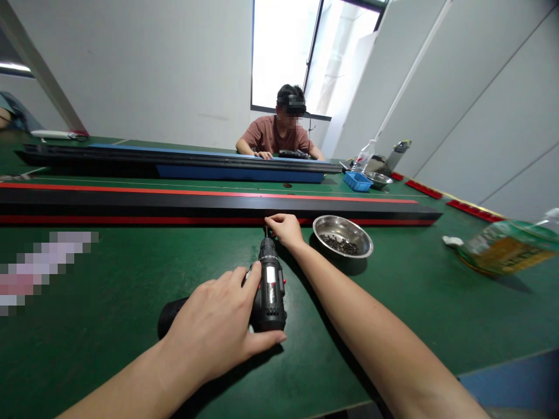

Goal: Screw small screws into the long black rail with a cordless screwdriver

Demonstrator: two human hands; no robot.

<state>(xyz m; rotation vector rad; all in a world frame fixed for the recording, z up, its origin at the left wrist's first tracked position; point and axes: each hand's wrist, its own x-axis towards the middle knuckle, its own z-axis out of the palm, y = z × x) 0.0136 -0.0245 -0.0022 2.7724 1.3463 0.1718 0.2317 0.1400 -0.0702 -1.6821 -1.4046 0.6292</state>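
1. The left hand (218,326) is gripping the drill (271,285) at the near middle of the bench (414,291), with its fingers wrapping the body.
2. The drill is pointing far, its tip meeting the near edge of the long bar (174,203).
3. The right hand (283,228) is sitting just beyond the drill, fingers pinching at its tip. What they are pinching is too small to tell.
4. A bowl (343,235) of dark screws is standing just right of the right hand.

I logged cordless drill (269,285): black, red trim, gripped, lower centre of frame, bit pointing up-frame and meeting the rail | rail (174,205): long, black, red-edged, lay flat across mid-frame, left to right
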